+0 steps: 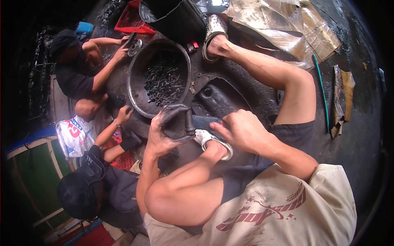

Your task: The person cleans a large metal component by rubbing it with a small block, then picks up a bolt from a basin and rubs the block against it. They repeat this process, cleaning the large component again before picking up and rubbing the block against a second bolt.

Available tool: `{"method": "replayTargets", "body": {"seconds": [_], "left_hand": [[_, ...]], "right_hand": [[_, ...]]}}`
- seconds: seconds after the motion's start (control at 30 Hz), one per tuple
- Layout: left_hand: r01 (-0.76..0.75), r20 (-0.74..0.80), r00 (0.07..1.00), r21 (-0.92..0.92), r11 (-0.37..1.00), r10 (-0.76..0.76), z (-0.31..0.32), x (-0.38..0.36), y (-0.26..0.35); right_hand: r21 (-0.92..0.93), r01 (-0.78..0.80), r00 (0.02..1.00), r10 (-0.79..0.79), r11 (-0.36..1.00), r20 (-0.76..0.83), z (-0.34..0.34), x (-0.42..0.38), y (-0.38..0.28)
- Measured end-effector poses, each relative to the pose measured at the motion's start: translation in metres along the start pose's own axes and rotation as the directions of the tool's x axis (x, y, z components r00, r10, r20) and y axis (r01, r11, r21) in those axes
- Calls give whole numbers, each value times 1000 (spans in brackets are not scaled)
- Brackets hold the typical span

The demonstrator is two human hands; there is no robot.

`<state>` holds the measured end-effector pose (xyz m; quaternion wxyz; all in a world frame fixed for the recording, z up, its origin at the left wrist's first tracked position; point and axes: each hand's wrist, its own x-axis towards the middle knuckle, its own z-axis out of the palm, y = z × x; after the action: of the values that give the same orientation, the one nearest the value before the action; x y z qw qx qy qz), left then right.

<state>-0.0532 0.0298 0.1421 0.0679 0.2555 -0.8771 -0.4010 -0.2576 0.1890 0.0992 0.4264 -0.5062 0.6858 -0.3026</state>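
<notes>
My left hand (158, 133), its fingers blackened, is wrapped round a dark curved metal part (170, 119) with a short bolt-like pin (189, 123) at its right side. From the right, my right hand (242, 129) grips a flat dark tool (205, 122), whose far end meets the part near the pin. Just beyond my hands lies a black metal piece with a round hole (217, 96). A large round basin (133, 88) stands ahead, with many small dark bolts (164, 84) in it.
Two people in dark clothes and caps (72, 76) sit at the left, one holding a metal part. A black bucket (176, 24), a red crate (130, 18), cardboard (271, 24), a green stick (321, 92) and a white sack (74, 135) surround the work area.
</notes>
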Motion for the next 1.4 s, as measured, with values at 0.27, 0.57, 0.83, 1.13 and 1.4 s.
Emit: {"method": "replayTargets", "body": {"seconds": [0.27, 0.57, 0.83, 1.13, 1.4], "left_hand": [[22, -32, 999, -229, 973, -30, 7, -7, -4], [33, -62, 996, -424, 905, -65, 12, -13, -7], [39, -63, 995, -492, 870, -80, 14, -13, -4], [48, -59, 994, -533, 845, -93, 19, -10, -1], [49, -67, 992, -562, 826, -104, 20, -13, -3]], "right_hand": [[502, 2, 998, 32, 865, -58, -10, 1, -8], [556, -48, 998, 56, 830, 2, 37, -11, 34], [567, 39, 996, 17, 823, -93, 59, -16, 45], [407, -18, 999, -1, 913, 48, 11, -26, 18], [423, 12, 1000, -11, 906, -4, 27, -25, 33]]}}
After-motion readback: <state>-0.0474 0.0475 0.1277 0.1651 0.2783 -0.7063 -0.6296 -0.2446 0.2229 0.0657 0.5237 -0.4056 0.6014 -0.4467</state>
